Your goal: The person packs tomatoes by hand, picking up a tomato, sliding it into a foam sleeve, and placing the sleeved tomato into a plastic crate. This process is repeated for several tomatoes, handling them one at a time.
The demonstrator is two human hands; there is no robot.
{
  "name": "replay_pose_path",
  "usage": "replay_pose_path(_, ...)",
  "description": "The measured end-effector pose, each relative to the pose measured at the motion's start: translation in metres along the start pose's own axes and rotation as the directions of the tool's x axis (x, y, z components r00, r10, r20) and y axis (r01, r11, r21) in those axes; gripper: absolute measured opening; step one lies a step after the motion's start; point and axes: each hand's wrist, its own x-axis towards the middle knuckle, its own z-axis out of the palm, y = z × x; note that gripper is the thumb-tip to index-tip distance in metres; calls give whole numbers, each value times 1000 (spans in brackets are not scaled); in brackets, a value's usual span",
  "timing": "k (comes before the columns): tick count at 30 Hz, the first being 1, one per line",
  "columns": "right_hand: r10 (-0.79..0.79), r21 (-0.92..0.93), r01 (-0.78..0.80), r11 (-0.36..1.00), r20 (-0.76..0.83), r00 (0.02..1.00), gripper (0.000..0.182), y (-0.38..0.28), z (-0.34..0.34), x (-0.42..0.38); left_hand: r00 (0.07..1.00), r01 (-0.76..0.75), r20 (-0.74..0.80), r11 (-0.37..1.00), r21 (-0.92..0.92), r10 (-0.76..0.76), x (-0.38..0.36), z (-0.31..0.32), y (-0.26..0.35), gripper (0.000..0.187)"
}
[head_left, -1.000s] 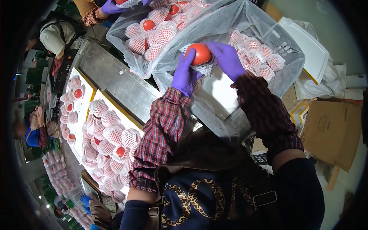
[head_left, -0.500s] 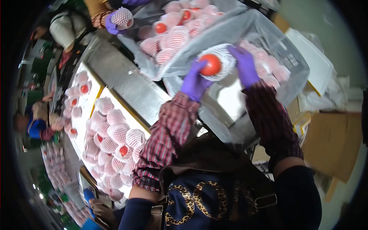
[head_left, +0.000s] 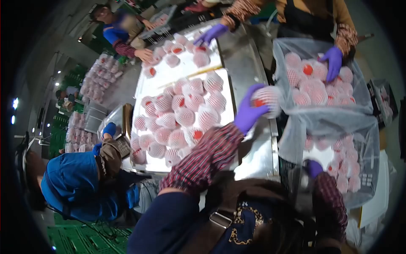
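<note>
My left hand (head_left: 250, 111), in a purple glove, is closed around a round red fruit in a white foam net (head_left: 270, 100). It is above the metal table edge, right of the netted fruits (head_left: 185, 117) on the white board. Part of the fruit's red skin shows through the net's open end. Lower down, my right hand (head_left: 314, 168), also gloved in purple, is at the left part of the near lined crate (head_left: 372, 139). Its fingers are blurred and partly hidden. More netted fruits (head_left: 343, 163) lie along that crate's right side.
Beyond the near crate stands another lined crate (head_left: 281, 53) full of netted fruits, with a co-worker's gloved hand (head_left: 333, 62) in it. That person's other hand (head_left: 211, 34) reaches over the white board (head_left: 144, 86). A person in blue (head_left: 72, 182) is at left.
The view has swung left. My left hand has carried a netted red fruit from above the crates to the table edge. My right hand has left the net and dropped to the near crate.
</note>
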Motion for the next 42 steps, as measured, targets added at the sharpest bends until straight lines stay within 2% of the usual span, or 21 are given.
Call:
replay_pose_path(1, 113, -105, -99, 989, 132, 985, 54, -8, 7, -3, 995, -62, -74, 990, 124, 71, 0, -37, 0, 57)
replay_pose_path(2, 62, -129, -42, 991, 154, 986, 56, -13, 9, -11, 969, -90, -211, 981, 172, 126, -5, -69, 0, 57)
replay_pose_path(3, -81, -116, 100, 988, 164, 983, 52, 26, 55, 5, 892, -148, -231, 735, 662, 388, -12, -111, -2, 62)
replay_pose_path(4, -254, 244, 232, 942, 63, 965, 45, 59, 98, 12, 860, -75, -243, 583, 809, 448, -22, -138, 6, 63)
replay_pose_path(5, -187, 105, 174, 979, 137, 973, 46, 58, 100, 5, 825, 23, -251, 413, 910, 507, -35, -161, 12, 65)
replay_pose_path(7, -15, -146, 50, 988, 238, 971, 48, 40, 84, -7, 897, 258, -174, -162, 953, 406, -64, -209, 6, 67)
replay_pose_path(10, 43, -256, 30, 966, 272, 961, 50, 40, 73, -14, 860, 413, -371, -52, 909, 351, -94, -226, 21, 70)
replay_pose_path(13, 63, -347, 44, 937, 289, 955, 53, 49, 62, -21, 721, 581, -618, 213, 786, 312, -118, -270, 12, 75)
replay_pose_path(17, 60, -478, 90, 874, 290, 955, 57, 58, 38, -33, 662, 421, -583, 408, 810, 472, -135, -302, -2, 76)
replay_pose_path(20, 15, -566, 158, 809, 289, 957, 59, 63, 26, -40, 597, 390, -559, 402, 829, 575, -122, -242, 31, 71)
replay_pose_path(23, -36, -586, 198, 786, 275, 961, 62, 68, 18, -42, 599, 143, -475, 498, 855, 645, -94, -187, 39, 68)
replay_pose_path(27, 47, -17, -44, 999, 276, 960, 65, 37, -21, -34, 830, -119, -408, 834, 538, 381, -62, -93, 24, 60)
replay_pose_path(28, 131, -5, -131, 991, 125, 984, 71, 39, -11, -23, 873, -100, -414, 924, 368, 260, -55, -63, 3, 57)
replay_pose_path(29, 98, 16, -98, 995, -41, 994, 70, 30, -21, -21, 961, 66, -269, 998, -7, -65, -54, -26, 28, 52)
replay_pose_path(30, 66, 31, -60, 998, -206, 976, 68, 7, -43, -16, 998, -58, -23, 993, 102, 60, -44, -14, 0, 46)
replay_pose_path(31, 129, 515, -41, 856, -136, 982, 65, -36, -83, -33, 995, 49, 90, 999, 2, -49, -39, 18, -11, 43)
replay_pose_path(32, 63, 460, 113, 881, -352, 934, 63, -35, -88, -27, 968, 163, 207, 983, -79, -143, -35, 46, -19, 44)
replay_pose_path(34, 35, 759, 343, 554, -432, 901, 63, -77, -124, -46, 868, 448, 325, 875, -183, -377, -27, 102, -44, 48)
replay_pose_path(38, 253, 658, 539, 526, -726, 639, 59, -119, -137, -58, 685, 728, 324, 629, -274, -653, -24, 152, 27, 44)
replay_pose_path(41, 176, 603, 515, 610, -736, 654, 59, -103, -121, -46, 612, 789, 651, 294, -539, -449, 13, 182, -130, 34)
replay_pose_path(42, 222, 676, 473, 565, -676, 702, 62, -96, -119, -43, 603, 793, 654, 251, -556, -457, 14, 182, -123, 29)
